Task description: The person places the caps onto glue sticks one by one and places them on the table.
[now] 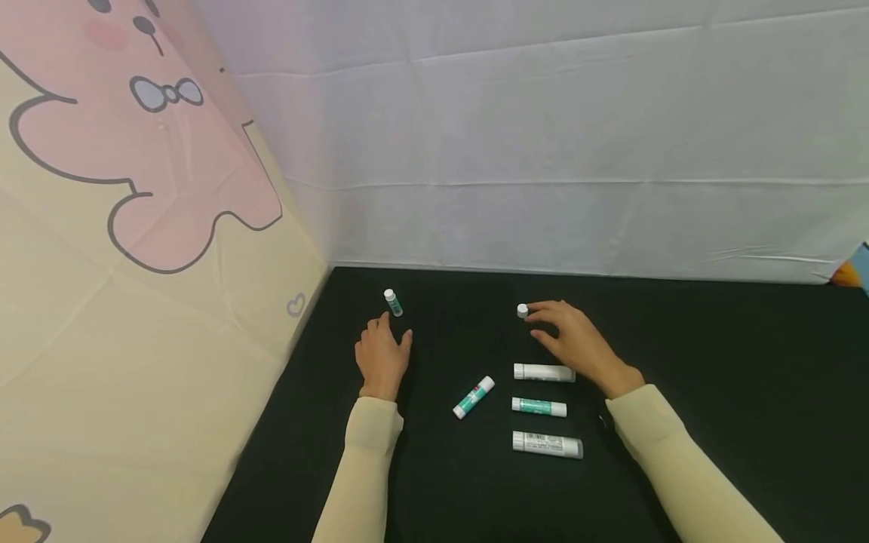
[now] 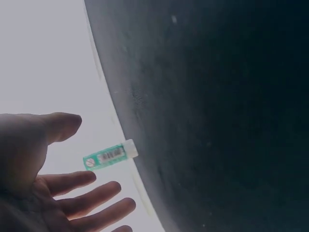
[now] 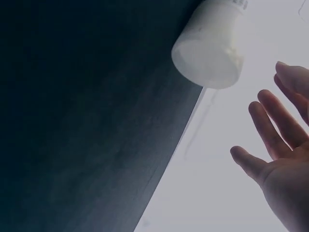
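My left hand (image 1: pixel 382 358) reaches toward a green-and-white glue stick (image 1: pixel 393 302) near the back left, which appears to stand upright. In the left wrist view, the fingers (image 2: pixel 96 199) spread beside that glue stick (image 2: pixel 111 155) without gripping it. My right hand (image 1: pixel 573 339) has its fingertips close to a small white cap-like piece (image 1: pixel 522 310); whether they touch is unclear. The thumb stays apart from the fingers. Below this hand lies a white glue stick (image 1: pixel 543 372), partly by the wrist. A white cylinder end (image 3: pixel 207 53) looms near the right wrist camera.
Nearer the front lie a green-and-white glue stick (image 1: pixel 539 407) and a larger white one (image 1: pixel 547 445). Another green glue stick (image 1: pixel 474 397) rests at a slant between the arms. White cloth (image 1: pixel 543 151) rises behind the black table (image 1: pixel 434 483); a printed cloth (image 1: pixel 170 317) borders the left.
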`<action>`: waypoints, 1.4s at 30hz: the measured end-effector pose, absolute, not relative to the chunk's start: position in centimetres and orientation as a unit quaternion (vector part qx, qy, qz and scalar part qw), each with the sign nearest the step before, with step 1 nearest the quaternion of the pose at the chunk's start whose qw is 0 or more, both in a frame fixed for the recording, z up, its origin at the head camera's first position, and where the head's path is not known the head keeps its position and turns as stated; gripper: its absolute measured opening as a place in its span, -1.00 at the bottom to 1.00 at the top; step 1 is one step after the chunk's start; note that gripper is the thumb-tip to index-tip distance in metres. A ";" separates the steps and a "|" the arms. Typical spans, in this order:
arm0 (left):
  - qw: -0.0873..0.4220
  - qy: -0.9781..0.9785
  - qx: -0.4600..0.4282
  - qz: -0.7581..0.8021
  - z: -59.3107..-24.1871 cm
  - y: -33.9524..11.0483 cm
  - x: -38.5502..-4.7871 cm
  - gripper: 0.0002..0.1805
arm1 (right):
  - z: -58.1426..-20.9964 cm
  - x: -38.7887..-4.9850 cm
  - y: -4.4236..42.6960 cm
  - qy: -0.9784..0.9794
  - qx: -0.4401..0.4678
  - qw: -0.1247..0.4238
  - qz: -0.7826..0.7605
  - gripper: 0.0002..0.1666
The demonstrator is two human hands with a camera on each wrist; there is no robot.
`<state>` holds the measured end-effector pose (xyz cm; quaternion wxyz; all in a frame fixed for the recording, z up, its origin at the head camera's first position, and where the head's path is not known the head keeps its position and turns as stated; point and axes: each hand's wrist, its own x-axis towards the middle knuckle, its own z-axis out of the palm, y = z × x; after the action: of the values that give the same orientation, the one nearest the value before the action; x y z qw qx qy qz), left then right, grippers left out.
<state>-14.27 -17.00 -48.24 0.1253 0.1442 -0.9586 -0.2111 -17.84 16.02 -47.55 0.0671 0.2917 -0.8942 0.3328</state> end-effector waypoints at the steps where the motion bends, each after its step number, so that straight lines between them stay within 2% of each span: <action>1: 0.123 -0.958 0.148 -0.214 -48.3 -17.1 -14.4 -0.35 | -47.6 -17.9 16.0 -0.895 0.291 0.064 0.332 -0.66; 14: 0.088 -0.951 0.178 -0.237 -48.8 -18.0 -16.3 -0.31 | -47.8 -18.8 15.8 -0.896 0.294 0.049 0.328 -0.64; 27: 0.091 -0.939 0.191 -0.271 -48.7 -18.5 -17.7 -0.32 | -48.0 -20.2 15.1 -0.906 0.286 0.024 0.313 -0.51; 42: 0.080 -0.927 0.215 -0.295 -48.7 -18.9 -19.2 -0.38 | -47.9 -20.9 14.6 -0.912 0.289 -0.022 0.289 -0.50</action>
<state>-19.21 -18.92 -48.75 0.0802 0.2153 -0.9274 -0.2951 -20.95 14.59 -47.89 -0.0222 0.2887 -0.9124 0.2891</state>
